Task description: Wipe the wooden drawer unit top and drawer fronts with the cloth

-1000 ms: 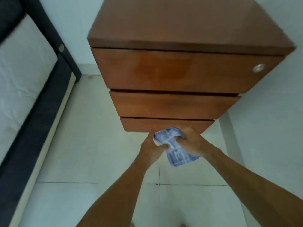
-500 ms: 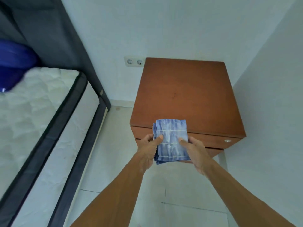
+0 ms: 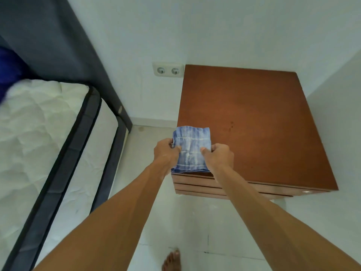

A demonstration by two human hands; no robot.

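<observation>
The wooden drawer unit (image 3: 257, 122) stands in the room corner, seen from above, its brown top bare with a few dark specks. Three drawer fronts (image 3: 197, 185) show as thin strips at its near edge. A folded blue-and-white cloth (image 3: 192, 147) is held flat over the top's front left corner. My left hand (image 3: 166, 152) grips the cloth's left edge and my right hand (image 3: 219, 155) grips its right edge, thumbs on top. Whether the cloth touches the wood I cannot tell.
A bed with a white mattress (image 3: 37, 137) and dark frame runs along the left. A double wall socket (image 3: 168, 70) sits just left of the unit's back corner. White walls close the back and right. My bare foot (image 3: 172, 260) rests on the pale tiled floor.
The view rose from the drawer fronts to above the unit. Both hands lifted the cloth from below the bottom drawer, spread it flat, and moved it over the top's front left corner.
</observation>
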